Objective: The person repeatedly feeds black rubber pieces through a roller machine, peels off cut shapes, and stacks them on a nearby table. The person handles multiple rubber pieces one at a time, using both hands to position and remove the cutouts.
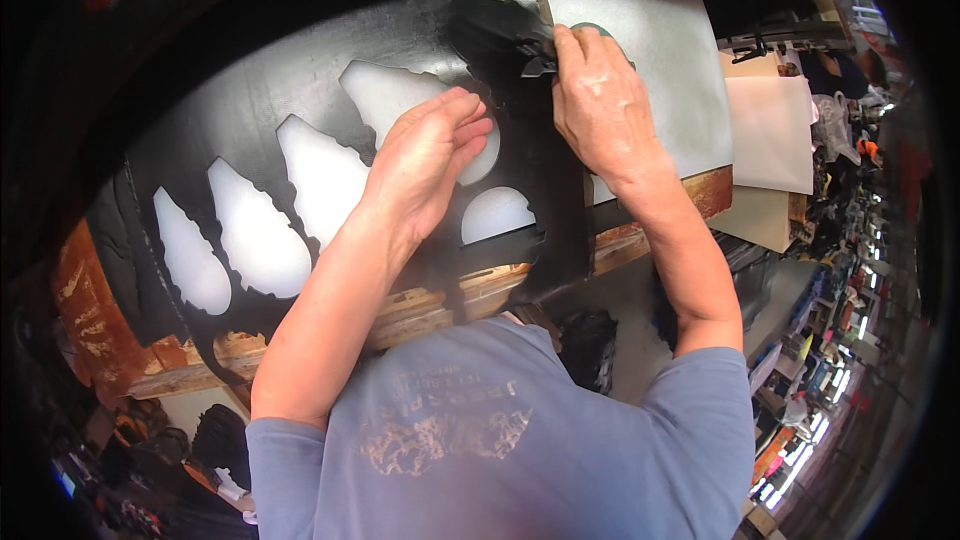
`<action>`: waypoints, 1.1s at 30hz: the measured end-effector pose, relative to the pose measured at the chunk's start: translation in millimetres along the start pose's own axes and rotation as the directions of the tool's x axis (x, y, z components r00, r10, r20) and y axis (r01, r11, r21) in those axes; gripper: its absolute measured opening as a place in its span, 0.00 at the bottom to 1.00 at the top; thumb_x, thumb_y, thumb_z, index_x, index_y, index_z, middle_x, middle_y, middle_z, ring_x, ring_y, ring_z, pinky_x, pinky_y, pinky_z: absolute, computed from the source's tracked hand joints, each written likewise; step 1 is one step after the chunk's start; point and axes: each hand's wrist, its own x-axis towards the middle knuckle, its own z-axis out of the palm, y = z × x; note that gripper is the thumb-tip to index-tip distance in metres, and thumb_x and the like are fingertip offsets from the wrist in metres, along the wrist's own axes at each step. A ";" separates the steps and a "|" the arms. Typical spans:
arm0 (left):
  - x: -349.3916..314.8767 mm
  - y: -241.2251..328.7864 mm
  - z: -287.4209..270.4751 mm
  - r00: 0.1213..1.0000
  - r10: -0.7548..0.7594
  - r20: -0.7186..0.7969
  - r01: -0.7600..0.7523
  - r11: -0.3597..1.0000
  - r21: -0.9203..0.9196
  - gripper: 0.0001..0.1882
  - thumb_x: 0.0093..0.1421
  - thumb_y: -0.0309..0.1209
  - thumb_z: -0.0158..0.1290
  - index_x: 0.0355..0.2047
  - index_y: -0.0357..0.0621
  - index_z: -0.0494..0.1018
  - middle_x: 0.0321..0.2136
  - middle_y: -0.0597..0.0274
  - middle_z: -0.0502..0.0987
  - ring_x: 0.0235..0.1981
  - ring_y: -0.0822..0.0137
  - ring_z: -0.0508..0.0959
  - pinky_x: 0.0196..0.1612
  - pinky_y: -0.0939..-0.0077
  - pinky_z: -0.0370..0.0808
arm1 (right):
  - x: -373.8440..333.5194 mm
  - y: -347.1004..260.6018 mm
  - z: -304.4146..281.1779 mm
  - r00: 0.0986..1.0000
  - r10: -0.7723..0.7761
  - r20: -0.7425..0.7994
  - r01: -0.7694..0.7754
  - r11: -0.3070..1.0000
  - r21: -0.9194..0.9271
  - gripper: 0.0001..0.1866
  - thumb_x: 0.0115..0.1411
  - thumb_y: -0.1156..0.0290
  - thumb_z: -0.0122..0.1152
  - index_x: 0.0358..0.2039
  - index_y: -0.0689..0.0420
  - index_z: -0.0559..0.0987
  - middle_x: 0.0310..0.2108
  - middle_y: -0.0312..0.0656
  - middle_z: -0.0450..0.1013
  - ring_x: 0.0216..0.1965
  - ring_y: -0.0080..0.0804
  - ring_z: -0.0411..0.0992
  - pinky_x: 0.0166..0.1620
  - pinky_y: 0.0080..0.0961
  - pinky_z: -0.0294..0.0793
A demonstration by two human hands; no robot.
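A black sheet (250,90) lies over the work surface. Several teardrop-shaped cut-outs in it, such as this pale opening (255,235), show white beneath, and a half-round opening (498,212) sits near its front edge. Over the largest opening hovers my left hand (425,165), cupped, fingers loosely bent and nothing visible in them. My right hand (605,110) is closed, knuckles up, at the sheet's right side. Just past its fingers shows the curved rim of a green thing (592,28); what the fingers grip is hidden. To its left are dark, loose black pieces (495,35).
A large whitish board (650,10) extends to the right of the black sheet. Worn wood (430,310) forms the near edge, close to my body. Pale sheets (770,130) stick out at the right. Cluttered floor and goods (830,340) fill the far right.
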 end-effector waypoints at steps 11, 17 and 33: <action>43.7 -42.5 -23.5 0.908 0.175 0.381 0.032 0.878 -0.478 0.04 0.76 0.32 0.51 0.45 0.46 0.72 0.45 0.56 0.81 0.50 0.63 0.80 0.58 0.68 0.77 | -1.2 1.5 2.0 0.999 -0.049 0.020 0.046 0.986 0.160 0.10 0.61 0.74 0.65 0.38 0.66 0.76 0.39 0.55 0.72 0.41 0.53 0.75 0.41 0.46 0.82; 43.7 -43.6 -6.2 0.881 0.209 0.424 0.034 0.867 -0.498 0.15 0.80 0.34 0.41 0.54 0.38 0.71 0.54 0.50 0.80 0.54 0.63 0.79 0.60 0.71 0.75 | -6.7 4.7 -14.6 0.991 -0.002 0.134 -0.027 0.977 0.211 0.41 0.53 0.44 0.80 0.50 0.69 0.77 0.40 0.54 0.72 0.41 0.54 0.73 0.44 0.47 0.78; 10.8 -61.6 -22.0 0.938 0.326 0.120 -0.325 0.945 -0.026 0.36 0.78 0.36 0.50 0.75 0.25 0.50 0.69 0.38 0.66 0.67 0.54 0.73 0.71 0.63 0.72 | 8.0 53.7 -31.9 0.840 0.412 0.352 -0.541 0.669 0.509 0.11 0.64 0.74 0.58 0.41 0.67 0.84 0.24 0.35 0.75 0.25 0.23 0.71 0.30 0.27 0.71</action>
